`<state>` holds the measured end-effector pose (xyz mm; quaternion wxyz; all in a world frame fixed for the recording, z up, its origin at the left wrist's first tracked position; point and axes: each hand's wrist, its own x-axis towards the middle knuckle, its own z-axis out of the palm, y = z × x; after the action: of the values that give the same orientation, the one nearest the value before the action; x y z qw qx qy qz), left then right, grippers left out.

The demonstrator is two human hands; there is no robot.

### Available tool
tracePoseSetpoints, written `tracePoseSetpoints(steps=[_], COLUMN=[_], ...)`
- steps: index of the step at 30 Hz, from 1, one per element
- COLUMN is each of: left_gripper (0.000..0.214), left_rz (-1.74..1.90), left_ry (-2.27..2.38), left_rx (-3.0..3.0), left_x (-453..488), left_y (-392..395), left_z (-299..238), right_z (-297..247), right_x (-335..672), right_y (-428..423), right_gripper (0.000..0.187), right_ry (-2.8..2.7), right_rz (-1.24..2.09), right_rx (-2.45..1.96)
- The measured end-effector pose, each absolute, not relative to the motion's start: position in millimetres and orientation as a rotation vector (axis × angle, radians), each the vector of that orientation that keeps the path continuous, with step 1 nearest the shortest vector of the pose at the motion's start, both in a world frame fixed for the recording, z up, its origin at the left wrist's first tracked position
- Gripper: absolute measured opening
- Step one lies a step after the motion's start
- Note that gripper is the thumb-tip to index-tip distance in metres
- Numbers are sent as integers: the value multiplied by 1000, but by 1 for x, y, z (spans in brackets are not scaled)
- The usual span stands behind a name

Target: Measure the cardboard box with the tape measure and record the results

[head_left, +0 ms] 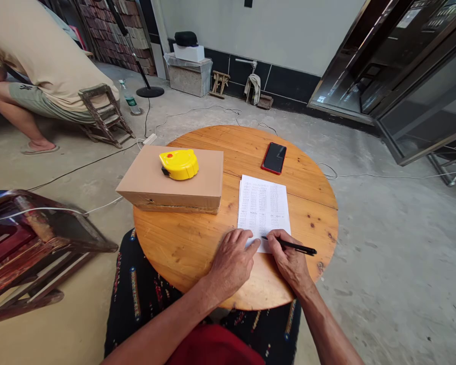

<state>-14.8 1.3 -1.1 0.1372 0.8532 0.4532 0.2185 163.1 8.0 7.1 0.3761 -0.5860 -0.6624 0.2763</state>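
A white sheet of paper (263,208) covered with rows of small writing lies on the round wooden table (197,243). My right hand (289,256) grips a black pen (293,247), its tip on the sheet's lower edge. My left hand (231,261) lies flat with fingers stretched out, pressing the sheet's lower left corner. A cardboard box (167,183) sits on the table's left part, with a yellow tape measure (179,163) on top. A red-cased phone (274,157) lies face up at the far side.
A dark wooden stool (34,243) stands at my left. Another person (34,56) in a beige shirt bends over beyond a small wooden stool (104,114). Cables (197,111) run across the concrete floor. A water bottle (130,98), a stand base (150,92) and a stone block (188,76) stand at the back.
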Motion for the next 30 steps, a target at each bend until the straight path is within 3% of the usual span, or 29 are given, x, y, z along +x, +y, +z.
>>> tracePoseSetpoints(steps=[21,30], left_gripper=[41,29], left_rz=[621,593], left_ry=[1324,1325], left_rx=[2455,2495], left_x=[-14,-19], left_y=[0,-1], left_z=[2,11], right_z=[-2,-6], right_x=[169,171], right_y=[7,6], right_gripper=[25,40], right_ry=[-1443,-1530], right_rz=[701,521], right_rx=[-1498,-1581])
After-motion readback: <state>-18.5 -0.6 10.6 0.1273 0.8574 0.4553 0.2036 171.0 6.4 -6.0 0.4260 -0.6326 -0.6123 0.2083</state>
